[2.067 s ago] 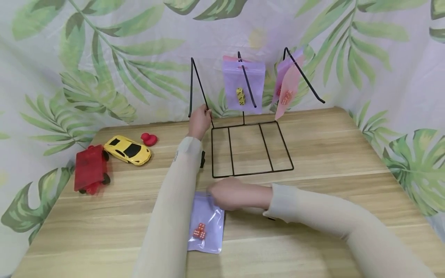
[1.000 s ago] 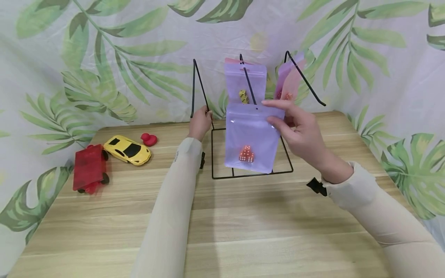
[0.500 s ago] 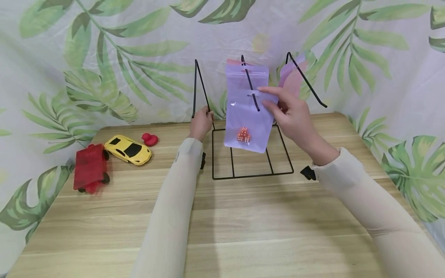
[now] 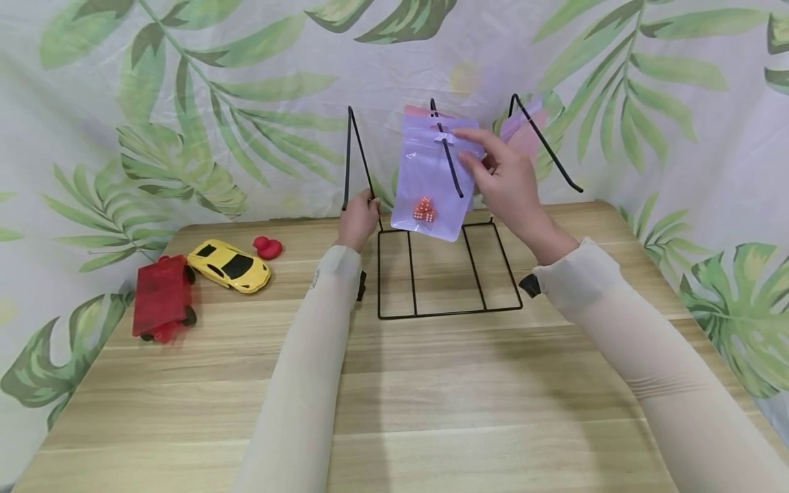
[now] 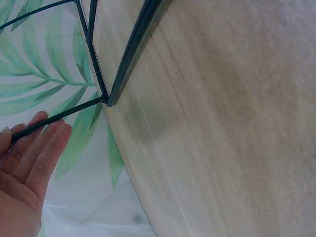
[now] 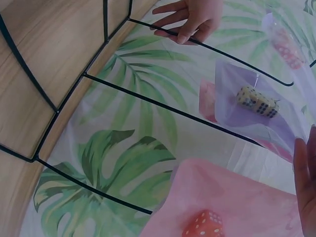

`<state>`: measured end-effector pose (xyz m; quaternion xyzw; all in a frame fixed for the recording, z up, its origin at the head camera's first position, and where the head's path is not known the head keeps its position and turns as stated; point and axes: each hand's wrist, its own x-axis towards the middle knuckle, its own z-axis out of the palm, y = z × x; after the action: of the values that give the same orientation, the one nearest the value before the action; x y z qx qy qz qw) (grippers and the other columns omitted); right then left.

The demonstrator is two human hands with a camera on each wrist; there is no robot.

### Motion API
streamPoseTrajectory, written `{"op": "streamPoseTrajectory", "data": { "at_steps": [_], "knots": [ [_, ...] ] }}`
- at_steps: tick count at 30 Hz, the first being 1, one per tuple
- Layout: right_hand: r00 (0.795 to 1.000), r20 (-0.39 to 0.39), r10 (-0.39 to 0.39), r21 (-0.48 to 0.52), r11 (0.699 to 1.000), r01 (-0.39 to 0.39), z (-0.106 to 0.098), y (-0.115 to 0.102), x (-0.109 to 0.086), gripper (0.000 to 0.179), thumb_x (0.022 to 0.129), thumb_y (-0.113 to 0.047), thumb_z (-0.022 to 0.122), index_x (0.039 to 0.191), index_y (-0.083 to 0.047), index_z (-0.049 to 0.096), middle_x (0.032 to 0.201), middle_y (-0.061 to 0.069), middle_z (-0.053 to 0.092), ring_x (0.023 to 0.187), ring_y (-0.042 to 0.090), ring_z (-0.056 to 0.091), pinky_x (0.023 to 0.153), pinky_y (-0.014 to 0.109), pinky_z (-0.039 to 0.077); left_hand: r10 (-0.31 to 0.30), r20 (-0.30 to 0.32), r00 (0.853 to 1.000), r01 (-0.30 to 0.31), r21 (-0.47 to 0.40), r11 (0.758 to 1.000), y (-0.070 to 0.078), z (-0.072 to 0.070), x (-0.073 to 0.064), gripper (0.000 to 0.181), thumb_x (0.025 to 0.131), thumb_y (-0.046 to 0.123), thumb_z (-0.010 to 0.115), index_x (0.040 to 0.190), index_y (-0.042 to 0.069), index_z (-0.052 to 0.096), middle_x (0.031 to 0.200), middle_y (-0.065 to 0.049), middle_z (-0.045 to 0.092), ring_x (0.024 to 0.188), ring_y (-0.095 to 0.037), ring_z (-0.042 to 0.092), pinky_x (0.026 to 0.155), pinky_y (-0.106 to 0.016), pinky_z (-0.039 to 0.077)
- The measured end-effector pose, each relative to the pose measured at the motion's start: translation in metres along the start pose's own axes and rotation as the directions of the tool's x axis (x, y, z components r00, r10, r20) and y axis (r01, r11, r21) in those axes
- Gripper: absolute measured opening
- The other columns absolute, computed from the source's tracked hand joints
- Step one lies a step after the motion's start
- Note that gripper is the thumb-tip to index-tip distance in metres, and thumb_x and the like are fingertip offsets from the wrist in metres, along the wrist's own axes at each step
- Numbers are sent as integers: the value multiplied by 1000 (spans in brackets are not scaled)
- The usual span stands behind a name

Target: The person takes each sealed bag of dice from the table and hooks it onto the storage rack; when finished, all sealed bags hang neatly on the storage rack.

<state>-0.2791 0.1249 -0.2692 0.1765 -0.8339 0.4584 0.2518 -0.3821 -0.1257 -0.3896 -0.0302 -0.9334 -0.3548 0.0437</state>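
Note:
In the head view my right hand (image 4: 508, 188) pinches the top right corner of a purple zip bag (image 4: 409, 181) with orange-red dice (image 4: 424, 210) inside. The middle hook of a black wire display rack (image 4: 450, 314) passes through the bag's top slot. Behind it hang another purple bag, mostly covered, and a pink one. The right wrist view shows that rear purple bag (image 6: 229, 98) with its yellow dice (image 6: 256, 101). My left hand (image 4: 359, 220) grips the rack's left upright; in the left wrist view thumb and fingers hold the thin rod (image 5: 59, 116).
On the right hook (image 4: 551, 154) hang a purple and a pink bag (image 6: 187, 192). The left hook (image 4: 348, 157) carries no bag. To the left lie a yellow toy car (image 4: 229, 266), a red toy vehicle (image 4: 161, 294) and a small red toy duck (image 4: 268, 247). Leaf-patterned cloth stands behind.
My right hand has lifted the purple bag off the table to the middle hook, then slid it backward along the hook toward the hanging bags. The left hand keeps its hold on the upright.

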Motion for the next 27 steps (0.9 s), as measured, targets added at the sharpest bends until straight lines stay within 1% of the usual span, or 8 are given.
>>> {"op": "streamPoseTrajectory", "data": {
  "at_steps": [7, 9, 12, 16, 18, 20, 23, 27],
  "knots": [
    [1000, -17, -12, -66, 998, 11, 1, 3, 2, 34, 99, -24, 63, 133, -25, 64, 109, 8, 70, 73, 17, 61, 56, 17, 45, -3, 1, 1000, 3, 0, 1000, 0, 3, 1, 29, 108, 27, 40, 107, 8, 61, 98, -7, 69, 73, -24, 55, 68, -37, 43],
    [1000, -16, -16, -78, 997, 14, 0, 3, -1, 38, 98, -25, 64, 136, -24, 61, 114, 9, 70, 78, 20, 65, 60, 18, 47, -4, 7, 1000, 4, -1, 1000, 0, 4, 1, 29, 108, 27, 40, 107, 8, 61, 98, -7, 69, 73, -23, 55, 67, -37, 43],
    [999, -9, -33, -96, 995, 32, -3, 4, -13, 47, 98, -23, 65, 144, -23, 53, 119, 12, 69, 89, 23, 70, 72, 24, 54, -4, 21, 1000, 5, -10, 1000, 0, 6, 2, 30, 109, 28, 39, 108, 8, 62, 98, -7, 69, 72, -23, 54, 67, -36, 42],
    [987, -51, -151, -110, 983, 145, -8, 7, -36, 55, 97, -15, 66, 148, -15, 46, 123, 15, 67, 103, 27, 71, 87, 33, 57, 0, 22, 1000, 1, -22, 1000, -2, 8, 3, 31, 109, 27, 40, 109, 6, 62, 99, -8, 69, 72, -24, 54, 66, -37, 42],
    [970, -92, -223, -105, 971, 214, -11, 11, -48, 53, 96, -9, 66, 145, -9, 47, 126, 16, 66, 107, 28, 70, 89, 29, 56, 3, 10, 1000, -3, -19, 1000, -4, 9, 4, 30, 108, 27, 40, 108, 7, 63, 99, -8, 70, 72, -24, 55, 67, -36, 43],
    [957, -125, -260, -87, 964, 251, -13, 16, -59, 50, 95, -5, 66, 142, -4, 49, 125, 17, 66, 106, 29, 70, 89, 23, 55, 2, -2, 1000, -2, -16, 1000, -7, 9, 4, 30, 108, 27, 41, 107, 7, 63, 100, -9, 70, 73, -25, 56, 67, -37, 43],
    [966, -131, -222, -64, 974, 215, -15, 24, -75, 45, 93, -2, 67, 136, -3, 54, 122, 15, 67, 104, 29, 70, 88, 25, 55, 5, -24, 1000, -5, -4, 1000, -12, 10, 3, 30, 108, 27, 41, 108, 6, 63, 99, -10, 71, 74, -26, 57, 67, -37, 44],
    [994, -44, -96, -128, 988, 89, -13, 34, -92, 38, 94, -8, 68, 131, -4, 60, 125, 14, 65, 110, 29, 66, 90, 41, 56, 15, -52, 999, -14, 24, 1000, -16, 11, 4, 27, 107, 26, 44, 107, 6, 63, 98, -12, 70, 80, -29, 61, 73, -41, 48]
  ]
}}
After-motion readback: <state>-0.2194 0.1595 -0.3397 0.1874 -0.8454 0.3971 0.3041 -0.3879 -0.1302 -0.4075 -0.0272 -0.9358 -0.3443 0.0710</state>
